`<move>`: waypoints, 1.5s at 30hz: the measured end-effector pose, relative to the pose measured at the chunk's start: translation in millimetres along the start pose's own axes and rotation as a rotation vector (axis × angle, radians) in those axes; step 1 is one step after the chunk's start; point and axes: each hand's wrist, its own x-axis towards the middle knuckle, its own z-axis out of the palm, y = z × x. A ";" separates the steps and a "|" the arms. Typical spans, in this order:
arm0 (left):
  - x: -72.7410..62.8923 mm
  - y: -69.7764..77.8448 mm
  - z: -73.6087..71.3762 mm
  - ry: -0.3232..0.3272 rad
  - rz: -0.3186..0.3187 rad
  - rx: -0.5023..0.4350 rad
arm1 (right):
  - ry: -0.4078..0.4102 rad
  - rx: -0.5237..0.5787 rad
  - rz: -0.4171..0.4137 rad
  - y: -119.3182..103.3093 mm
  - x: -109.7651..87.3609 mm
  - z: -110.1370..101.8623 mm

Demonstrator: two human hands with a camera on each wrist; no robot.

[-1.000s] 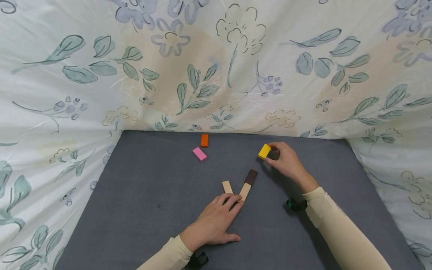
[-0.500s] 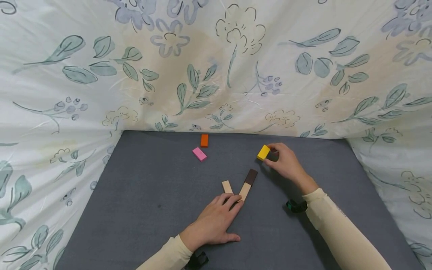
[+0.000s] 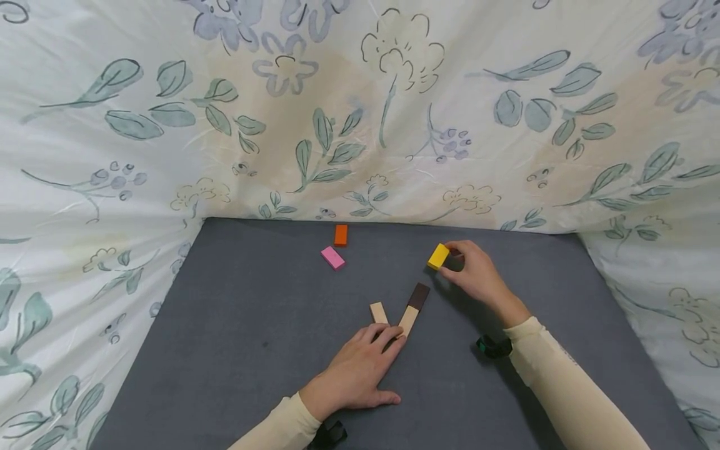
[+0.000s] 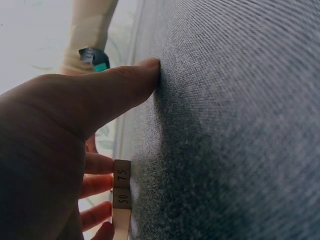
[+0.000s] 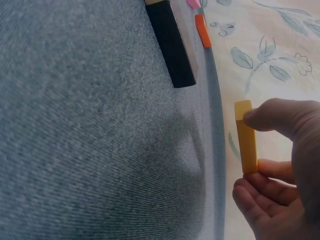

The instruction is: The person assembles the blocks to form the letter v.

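My right hand [image 3: 478,275] pinches a yellow block [image 3: 438,256] between thumb and fingers. In the right wrist view this yellow block [image 5: 247,142] is held up off the grey surface, thumb on one end, fingers at the other. My left hand [image 3: 360,369] lies over plain wooden blocks, fingertips resting on them and thumb spread aside. One wooden block [image 3: 379,312] points away to the left; another wooden block [image 3: 409,319] slants right, with a dark brown block [image 3: 419,297] at its far end. Numbers 75 and 50 show on block faces [image 4: 121,185] under the left fingers. The fingers partly hide these blocks.
An orange block [image 3: 340,235] lies near the back edge of the grey surface [image 3: 253,300]. Close in front of it is a pink block [image 3: 333,257]. Floral cloth [image 3: 337,125] hangs behind and at both sides.
My right hand has shifted slightly left and nearer with the yellow block, toward the dark brown one. The left hand has stayed in place.
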 end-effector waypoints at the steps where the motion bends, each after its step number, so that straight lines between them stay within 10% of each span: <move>1: -0.5 0.1 0.3 -0.001 0.001 -0.003 | -0.002 0.001 0.000 -0.3 -0.3 0.4; 45: -1.2 -0.1 1.0 0.021 -0.003 -0.002 | 0.010 0.018 -0.020 -5.9 -10.4 2.9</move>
